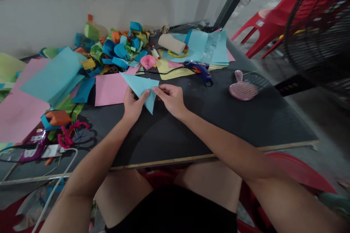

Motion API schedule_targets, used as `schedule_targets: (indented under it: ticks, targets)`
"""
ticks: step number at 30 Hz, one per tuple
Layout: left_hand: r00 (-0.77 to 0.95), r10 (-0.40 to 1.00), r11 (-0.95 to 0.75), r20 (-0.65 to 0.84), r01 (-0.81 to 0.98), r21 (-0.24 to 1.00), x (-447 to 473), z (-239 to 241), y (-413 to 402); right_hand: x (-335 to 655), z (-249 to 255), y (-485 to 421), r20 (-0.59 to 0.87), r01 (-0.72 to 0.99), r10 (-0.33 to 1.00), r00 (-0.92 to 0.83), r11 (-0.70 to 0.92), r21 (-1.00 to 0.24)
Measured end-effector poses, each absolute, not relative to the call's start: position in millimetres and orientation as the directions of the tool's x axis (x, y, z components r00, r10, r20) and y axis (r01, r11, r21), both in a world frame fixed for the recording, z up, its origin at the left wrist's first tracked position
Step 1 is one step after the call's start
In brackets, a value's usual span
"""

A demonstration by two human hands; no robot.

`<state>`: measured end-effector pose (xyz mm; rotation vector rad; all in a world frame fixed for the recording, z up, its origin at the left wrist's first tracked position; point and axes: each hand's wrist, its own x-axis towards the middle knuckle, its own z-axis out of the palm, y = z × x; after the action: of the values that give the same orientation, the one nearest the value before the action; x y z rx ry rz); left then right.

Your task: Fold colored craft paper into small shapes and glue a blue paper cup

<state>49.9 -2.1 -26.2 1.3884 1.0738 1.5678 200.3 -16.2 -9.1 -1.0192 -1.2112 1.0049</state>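
A light blue sheet of paper (140, 85), folded into a pointed triangular shape, is held up over the dark table between my two hands. My left hand (133, 102) grips its lower left side, thumb on top and fingers underneath. At the paper's right corner, my right hand (171, 98) pinches the edge between thumb and fingers. Both thumbs lie close together near a fold. Just behind and left of the paper is a flat pink sheet (109, 89), partly covered by it. A folded pink paper flower (147, 62) sits farther back.
Colourful folded paper pieces (117, 49) are heaped along the wall. A blue glue gun (201, 71) lies behind my right hand, and a pink hairbrush (243, 89) rests to the right. Pink pipe cleaners (68, 134) and a white cable (65, 171) are at left. A fan (319, 25) stands beyond the right edge.
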Motion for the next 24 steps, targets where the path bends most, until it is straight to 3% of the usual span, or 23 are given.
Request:
schedule_targets:
  ticks: [16, 24]
  targets:
    - [-0.134, 0.942, -0.314, 0.309, -0.017, 0.949, 49.6, -25.1, -2.1, 201.0, -5.2, -18.2, 0.265, 0.025, 0.960, 0.090, 0.264, -0.964]
    - [-0.144, 0.942, -0.304, 0.303, 0.011, 0.953, 48.6, -26.4, -0.8, 201.8, -5.8, -18.4, 0.294, -0.020, 0.953, 0.067, 0.296, -0.955]
